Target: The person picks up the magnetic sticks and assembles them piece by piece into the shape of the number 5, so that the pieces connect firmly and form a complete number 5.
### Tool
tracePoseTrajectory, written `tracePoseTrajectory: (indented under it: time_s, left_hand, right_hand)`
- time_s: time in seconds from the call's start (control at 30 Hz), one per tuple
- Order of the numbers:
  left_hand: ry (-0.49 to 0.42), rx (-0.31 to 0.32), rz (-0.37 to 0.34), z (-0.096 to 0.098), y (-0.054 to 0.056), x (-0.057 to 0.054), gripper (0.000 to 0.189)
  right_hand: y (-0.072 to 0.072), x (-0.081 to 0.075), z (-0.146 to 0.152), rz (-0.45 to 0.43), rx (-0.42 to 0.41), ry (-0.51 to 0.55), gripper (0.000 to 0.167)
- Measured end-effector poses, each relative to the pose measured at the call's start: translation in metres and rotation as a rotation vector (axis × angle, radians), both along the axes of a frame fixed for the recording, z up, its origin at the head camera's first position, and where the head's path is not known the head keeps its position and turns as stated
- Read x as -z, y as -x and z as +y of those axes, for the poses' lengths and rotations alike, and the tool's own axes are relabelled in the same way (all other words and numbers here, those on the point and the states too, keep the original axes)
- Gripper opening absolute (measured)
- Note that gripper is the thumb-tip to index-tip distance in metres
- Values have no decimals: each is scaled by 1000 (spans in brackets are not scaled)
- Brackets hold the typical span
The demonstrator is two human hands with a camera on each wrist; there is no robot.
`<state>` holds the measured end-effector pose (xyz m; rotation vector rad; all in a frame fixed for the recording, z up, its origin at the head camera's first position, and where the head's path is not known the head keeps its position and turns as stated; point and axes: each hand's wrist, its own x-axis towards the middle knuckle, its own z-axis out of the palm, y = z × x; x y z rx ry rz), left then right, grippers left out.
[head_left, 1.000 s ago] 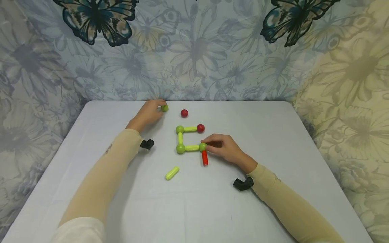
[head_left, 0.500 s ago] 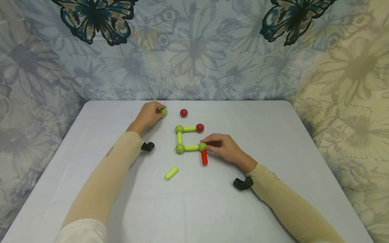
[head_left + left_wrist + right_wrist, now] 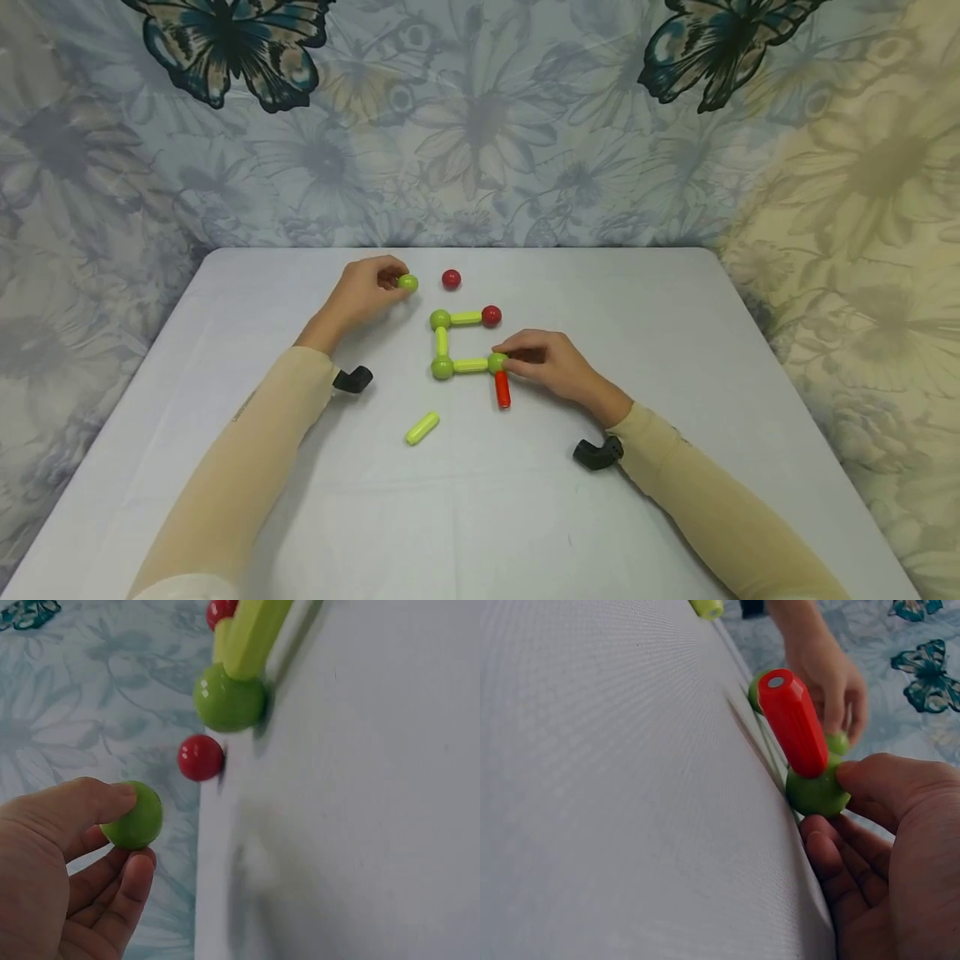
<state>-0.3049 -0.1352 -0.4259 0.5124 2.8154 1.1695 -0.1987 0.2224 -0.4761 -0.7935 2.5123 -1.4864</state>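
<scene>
My left hand (image 3: 365,292) pinches a loose green ball (image 3: 136,817) between thumb and fingers near the back of the table. In front of my right hand (image 3: 553,364) lies a joined frame of green balls and yellow-green rods (image 3: 442,342), open on its right side. A red ball (image 3: 491,316) caps its upper rod. At the lower right corner my right thumb and fingers pinch a green ball (image 3: 817,793). From that ball a red rod (image 3: 791,724) sticks out toward the front edge, its free end showing a small metal disc.
A single red ball (image 3: 451,279) sits near the back edge, right of my left hand. One loose yellow-green rod (image 3: 422,428) lies in front of the frame. The white table (image 3: 465,517) meets a flowered cloth backdrop (image 3: 487,167) with butterfly pictures (image 3: 232,50).
My left hand has come slightly nearer with the green ball, turning so more of the ball shows. My right hand keeps its pinch, and the frame stays in place.
</scene>
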Motion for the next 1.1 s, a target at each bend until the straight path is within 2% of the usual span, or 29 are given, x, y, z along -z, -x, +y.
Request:
tracePoseTrajectory:
  time_s: [0.17, 0.27, 0.37, 0.73, 1.1]
  left_hand:
    - [-88, 98, 28, 11, -27, -18, 25]
    - [-115, 169, 46, 17, -38, -27, 26]
    - [-122, 208, 51, 21, -47, -33, 28]
    - [-185, 248, 27, 32, -86, -45, 26]
    - [-217, 319, 18, 47, -114, -49, 30]
  right_hand:
    - [0, -2, 2, 19, 14, -9, 26]
    - [0, -4, 3, 31, 22, -4, 26]
    - [0, -4, 3, 25, 14, 2, 27]
    - [-1, -3, -1, 7, 4, -5, 26]
    - [0, 0, -1, 12, 0, 13, 25]
